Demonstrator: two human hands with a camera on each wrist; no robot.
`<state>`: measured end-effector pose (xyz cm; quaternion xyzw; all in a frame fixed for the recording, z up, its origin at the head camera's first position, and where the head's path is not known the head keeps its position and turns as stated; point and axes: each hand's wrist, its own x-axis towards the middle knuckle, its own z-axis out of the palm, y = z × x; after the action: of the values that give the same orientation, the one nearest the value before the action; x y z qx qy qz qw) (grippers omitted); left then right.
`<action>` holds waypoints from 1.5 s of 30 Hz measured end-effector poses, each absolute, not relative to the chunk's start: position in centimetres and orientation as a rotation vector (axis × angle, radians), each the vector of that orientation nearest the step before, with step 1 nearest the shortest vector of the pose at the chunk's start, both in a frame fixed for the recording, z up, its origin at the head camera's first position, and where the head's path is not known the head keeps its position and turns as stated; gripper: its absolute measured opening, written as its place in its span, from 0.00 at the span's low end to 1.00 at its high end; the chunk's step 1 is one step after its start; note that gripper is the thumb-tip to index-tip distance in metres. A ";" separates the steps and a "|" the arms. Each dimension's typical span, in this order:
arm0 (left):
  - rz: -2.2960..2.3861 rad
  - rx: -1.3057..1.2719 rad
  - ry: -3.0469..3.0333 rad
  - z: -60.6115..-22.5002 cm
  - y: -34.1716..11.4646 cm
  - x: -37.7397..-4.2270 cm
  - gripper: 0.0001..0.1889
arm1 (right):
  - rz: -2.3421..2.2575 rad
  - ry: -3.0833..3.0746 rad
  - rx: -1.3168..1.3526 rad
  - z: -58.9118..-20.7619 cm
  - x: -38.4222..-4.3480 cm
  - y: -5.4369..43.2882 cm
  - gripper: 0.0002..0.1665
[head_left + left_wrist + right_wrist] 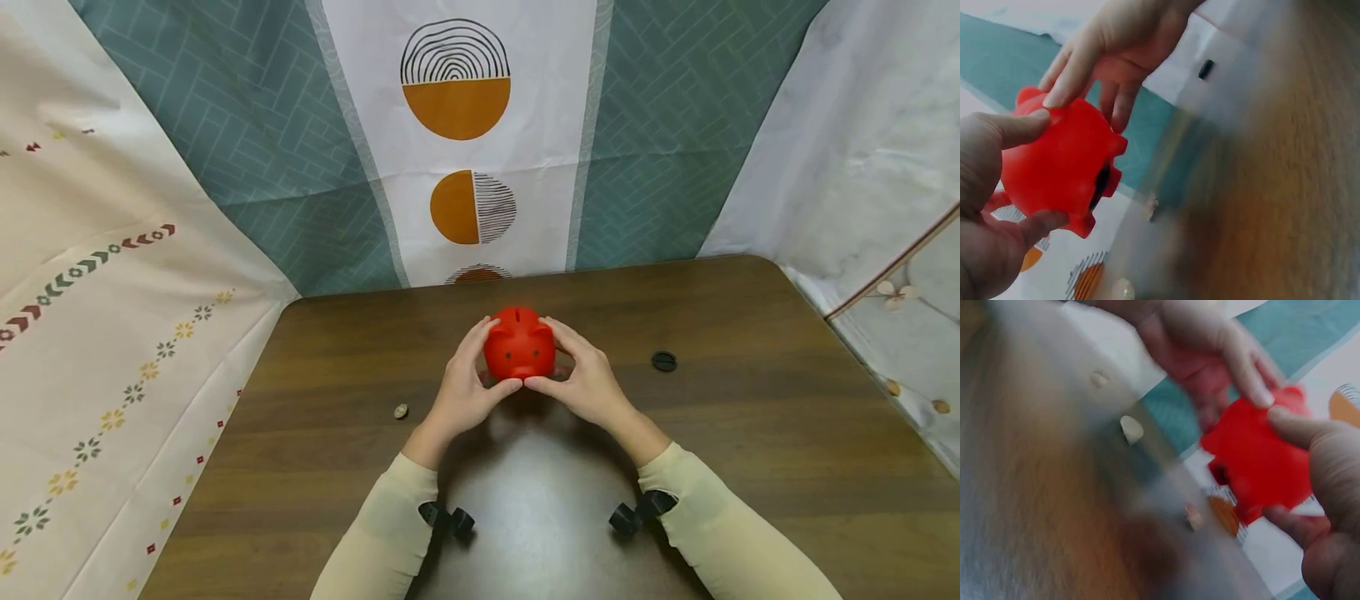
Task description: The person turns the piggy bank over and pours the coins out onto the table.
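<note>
Piggy bank: count?

One. Head view adds one coin left, one black cap right.

Fingers?

Left hand and right hand grip it between them, thumbs near side, above the table.

Heading?

Snout near, slot up; long axis near–far, foreshortened.

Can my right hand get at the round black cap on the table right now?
Probably yes, once freed: your right hand is helping your left hand hold the red piggy bank, but the black cap lies off to its right on the table, with nothing seen between.
</note>
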<state>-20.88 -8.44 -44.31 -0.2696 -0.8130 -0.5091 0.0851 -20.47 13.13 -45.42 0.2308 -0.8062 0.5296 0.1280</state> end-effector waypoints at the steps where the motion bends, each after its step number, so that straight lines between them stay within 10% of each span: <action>1: -1.532 -0.792 -2.440 -44.6 -8.5 -21.0 0.43 | 1.537 -2.354 0.664 -45.6 -20.5 13.1 0.50; 45: -1.566 -0.791 -2.382 -44.1 -8.1 -20.6 0.45 | 1.496 -2.347 0.688 -45.3 -20.4 13.3 0.51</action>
<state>-20.58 -8.13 -44.06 -0.2663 -0.8018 -0.5272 0.0913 -20.41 13.28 -45.28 0.2378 -0.8109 0.5169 0.1368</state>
